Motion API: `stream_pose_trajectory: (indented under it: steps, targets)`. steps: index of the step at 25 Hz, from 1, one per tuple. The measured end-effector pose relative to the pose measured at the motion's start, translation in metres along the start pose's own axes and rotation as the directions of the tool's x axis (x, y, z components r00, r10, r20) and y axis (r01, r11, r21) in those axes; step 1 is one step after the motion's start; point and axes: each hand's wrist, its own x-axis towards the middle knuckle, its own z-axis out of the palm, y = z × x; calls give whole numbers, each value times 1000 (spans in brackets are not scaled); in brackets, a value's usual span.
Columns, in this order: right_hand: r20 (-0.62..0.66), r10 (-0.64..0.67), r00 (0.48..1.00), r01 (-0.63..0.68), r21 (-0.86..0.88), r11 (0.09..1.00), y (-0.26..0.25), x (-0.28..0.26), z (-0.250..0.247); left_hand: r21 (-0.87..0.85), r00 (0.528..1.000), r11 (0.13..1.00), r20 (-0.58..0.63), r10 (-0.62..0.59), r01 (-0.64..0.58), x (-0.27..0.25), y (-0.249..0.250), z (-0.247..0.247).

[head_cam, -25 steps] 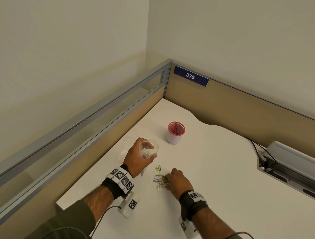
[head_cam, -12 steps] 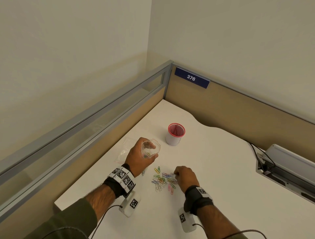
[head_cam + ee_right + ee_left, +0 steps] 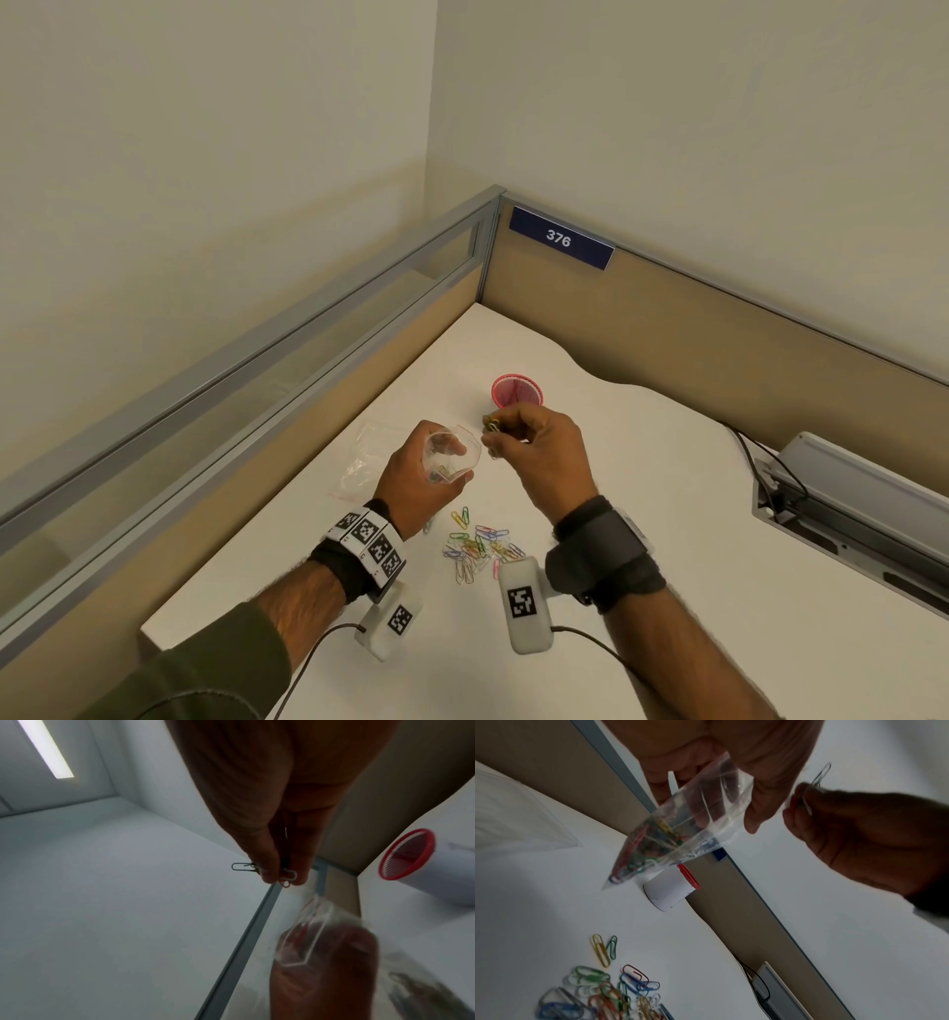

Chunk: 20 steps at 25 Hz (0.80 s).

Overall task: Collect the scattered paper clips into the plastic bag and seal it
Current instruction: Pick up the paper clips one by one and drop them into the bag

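My left hand [image 3: 418,480] holds a small clear plastic bag [image 3: 452,455] above the desk, its mouth held wide; coloured paper clips [image 3: 649,839] lie in its bottom. My right hand [image 3: 534,447] is raised just right of the bag's mouth and pinches a few paper clips [image 3: 493,425] between thumb and fingertips [image 3: 272,874]. Several coloured paper clips [image 3: 480,547] lie scattered on the white desk [image 3: 667,514] below the two hands.
A white cup with a red mesh top [image 3: 516,393] stands behind the hands. Another clear bag [image 3: 362,462] lies flat at the left. A cable box [image 3: 847,514] sits in the desk at the right. Partition walls [image 3: 667,329] close the corner.
My right hand has lifted from the pile on the desk up to the bag's mouth, carrying a few clips. The left hand stays holding the bag.
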Motion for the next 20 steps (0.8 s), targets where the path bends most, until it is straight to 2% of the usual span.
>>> stream_pose_trajectory:
  steps: [7,10,13,15,17,18,20]
  targets:
    - [96,-40,995,46,-62,997,-17,1,28,57,1000,998,-19,-11,12,1,8,4]
    - [37,-68,997,71,-80,994,-17,1,25,51,1000,999,-10,6,-6,2,7,3]
    - [-57,-68,996,67,-20,998,-5,4,12,9,1000,1000,-8,6,-6,0,5,0]
    - [-72,-18,997,11,-103,995,21,4,3,10,1000,1000,-22,14,-14,-2,5,-3]
    - [-30,102,994,-106,-297,949,65,-2,-4,2,999,1000,-33,4,-4,-3,4,-7]
    - [10,198,980,-178,-394,902,86,-9,-6,-9,999,1000,-38,-6,6,-2,3,-9]
    - [98,397,913,-286,-542,791,121,-29,-3,-24,999,1000,-42,-13,12,-3,2,-11]
